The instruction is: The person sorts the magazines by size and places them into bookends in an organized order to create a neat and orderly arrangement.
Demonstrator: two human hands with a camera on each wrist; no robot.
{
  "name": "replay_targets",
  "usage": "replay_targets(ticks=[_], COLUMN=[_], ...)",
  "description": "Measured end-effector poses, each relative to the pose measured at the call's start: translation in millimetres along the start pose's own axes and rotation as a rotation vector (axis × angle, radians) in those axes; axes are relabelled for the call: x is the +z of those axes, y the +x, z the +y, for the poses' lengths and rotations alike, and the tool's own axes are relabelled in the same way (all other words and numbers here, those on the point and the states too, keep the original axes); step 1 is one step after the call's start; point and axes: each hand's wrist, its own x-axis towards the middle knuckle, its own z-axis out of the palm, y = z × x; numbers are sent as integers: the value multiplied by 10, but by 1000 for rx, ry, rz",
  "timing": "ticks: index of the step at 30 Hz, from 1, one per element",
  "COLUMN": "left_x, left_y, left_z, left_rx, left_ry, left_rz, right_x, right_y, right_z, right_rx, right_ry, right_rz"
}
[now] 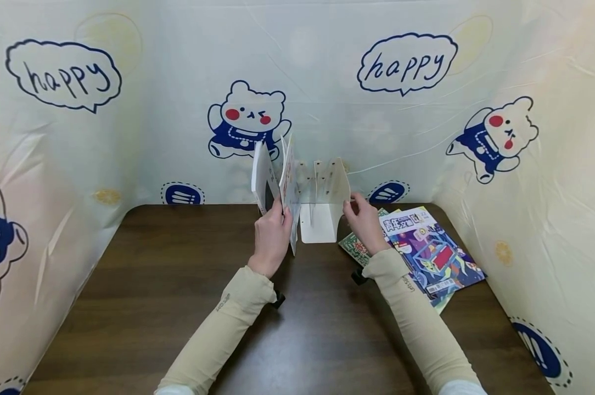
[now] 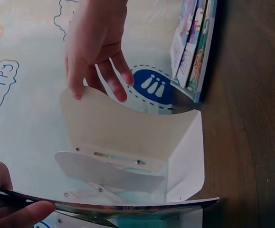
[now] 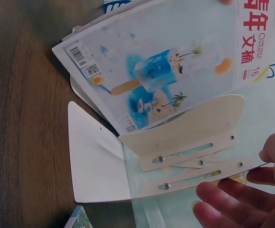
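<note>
A white metal folding bookend (image 1: 318, 225) with upright dividers stands at the back of the table. My left hand (image 1: 271, 238) grips a magazine (image 3: 156, 66) by its near edge; its cover shows an ice pop on a pale background. This magazine stands upright on the left part of the bookend, tilted in the right wrist view. Left of it in the head view leans another thin white booklet or panel (image 1: 262, 178). My right hand (image 1: 366, 222) pinches the edge of the bookend's right end plate (image 2: 128, 128) between thumb and fingers.
On the table's right side lies a loose pile of magazines, a purple-blue one (image 1: 433, 252) on top and a green one (image 1: 355, 249) partly under it. The dark wooden table (image 1: 144, 307) backs onto a printed curtain (image 1: 327, 66) with bears and "happy" bubbles.
</note>
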Motion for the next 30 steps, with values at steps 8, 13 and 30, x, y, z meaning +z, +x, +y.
replay_targets(ticks=[8,13,30], left_x=[68,98,41], left_y=[-5,0,6], left_z=[-35,-43,-30], left_rx=[-39,-42,-49], left_ry=[-11,0,-19], left_rz=[-13,-10,-74], right_x=[9,14,13], right_y=[-7,2,-5], right_z=[25,28,14], right_rx=[9,-12,6], right_ry=[7,-4,10], right_rz=[-18,3,1])
